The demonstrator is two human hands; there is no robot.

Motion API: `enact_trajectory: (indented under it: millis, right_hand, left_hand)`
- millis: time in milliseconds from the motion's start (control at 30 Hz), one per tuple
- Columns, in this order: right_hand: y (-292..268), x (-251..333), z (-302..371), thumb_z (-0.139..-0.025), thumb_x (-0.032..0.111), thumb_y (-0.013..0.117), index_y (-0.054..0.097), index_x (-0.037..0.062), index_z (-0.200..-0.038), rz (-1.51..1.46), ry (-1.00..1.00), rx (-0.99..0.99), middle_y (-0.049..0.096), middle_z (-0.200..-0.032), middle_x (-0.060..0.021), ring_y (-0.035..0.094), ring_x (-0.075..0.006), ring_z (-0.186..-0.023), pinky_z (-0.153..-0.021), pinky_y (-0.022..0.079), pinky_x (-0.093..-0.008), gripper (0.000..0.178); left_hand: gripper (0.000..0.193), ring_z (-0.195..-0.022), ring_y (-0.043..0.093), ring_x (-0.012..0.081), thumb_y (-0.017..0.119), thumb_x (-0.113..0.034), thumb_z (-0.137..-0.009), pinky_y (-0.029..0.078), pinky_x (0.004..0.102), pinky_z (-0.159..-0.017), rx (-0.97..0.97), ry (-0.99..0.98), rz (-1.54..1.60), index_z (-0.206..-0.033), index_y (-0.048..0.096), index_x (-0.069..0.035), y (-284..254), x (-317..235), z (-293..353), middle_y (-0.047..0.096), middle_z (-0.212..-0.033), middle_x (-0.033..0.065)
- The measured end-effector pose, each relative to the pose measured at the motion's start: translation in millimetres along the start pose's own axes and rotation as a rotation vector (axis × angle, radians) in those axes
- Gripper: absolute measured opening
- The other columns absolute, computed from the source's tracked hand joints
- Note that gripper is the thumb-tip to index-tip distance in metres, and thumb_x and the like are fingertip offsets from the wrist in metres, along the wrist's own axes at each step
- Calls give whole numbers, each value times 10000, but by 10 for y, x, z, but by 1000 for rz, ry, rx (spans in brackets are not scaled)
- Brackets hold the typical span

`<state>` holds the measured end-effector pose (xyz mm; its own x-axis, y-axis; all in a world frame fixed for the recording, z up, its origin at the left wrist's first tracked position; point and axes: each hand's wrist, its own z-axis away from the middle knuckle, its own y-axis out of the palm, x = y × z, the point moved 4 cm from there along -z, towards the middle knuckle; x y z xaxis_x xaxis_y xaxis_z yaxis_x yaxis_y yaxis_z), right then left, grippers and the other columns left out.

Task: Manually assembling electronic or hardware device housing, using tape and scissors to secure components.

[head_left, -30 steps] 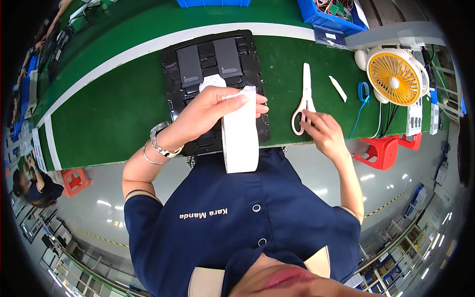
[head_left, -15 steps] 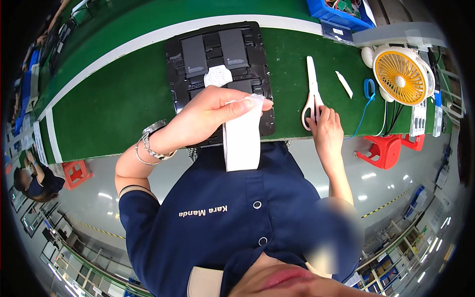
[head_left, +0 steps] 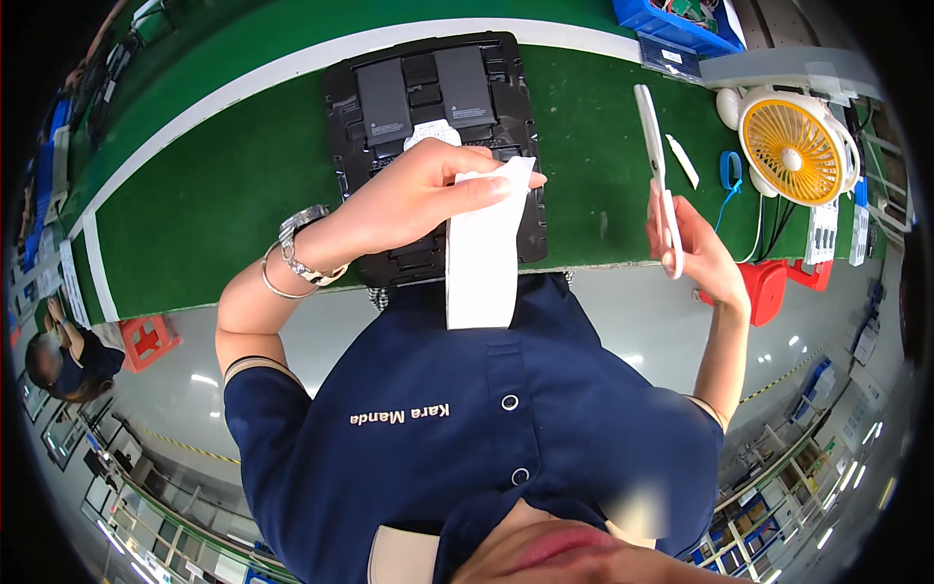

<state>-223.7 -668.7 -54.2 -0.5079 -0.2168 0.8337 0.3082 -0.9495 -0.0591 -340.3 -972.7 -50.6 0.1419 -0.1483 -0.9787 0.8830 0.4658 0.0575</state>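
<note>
My left hand (head_left: 428, 200) pinches the top of a white paper strip (head_left: 482, 263) between thumb and fingers, and the strip hangs down over the table's near edge in front of my shirt. Underneath that hand lies a black moulded plastic tray (head_left: 523, 117) holding flat dark-grey boxes (head_left: 465, 88). A white printed paper piece (head_left: 428, 132) on the tray is partly covered by the hand. To the right, my right hand (head_left: 705, 251) is closed around the handles of white scissors (head_left: 650, 136), which are raised with the blades pointing away from me.
On the green table's right side are a small white tool (head_left: 683, 162), a blue wrist strap (head_left: 730, 173) and a yellow-and-white fan (head_left: 790, 151). A blue bin (head_left: 681, 31) stands at the far right. Red stools (head_left: 767, 292) are beyond the near edge; another person (head_left: 73, 360) is far left.
My right hand has picked the scissors up off the table and moved right with them. My left hand, with the paper strip, has shifted slightly away from me.
</note>
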Motion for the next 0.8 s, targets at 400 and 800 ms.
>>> enact_trajectory:
  millis: [400,800]
  right_hand:
    - [38,446,153,-591,639,826,535,0,-1128,704,18,395,579,-902,-115,577,-299,-829,-738,461,-412,884]
    - [305,561,-93,-655,696,737,549,-7,-1163,936,32,467,585,-952,-143,557,-340,-894,-785,445,-425,887]
  left_hand:
    - [381,-1191,586,226,476,-228,-1018,442,339,-1008,30,44,128,-1200,645,61,-20,49,-20,583,-1334,148]
    - [407,-1215,576,233,460,-242,-1024,449,354,-1020,11,79,156,-1218,628,74,20,65,21,544,-1393,174]
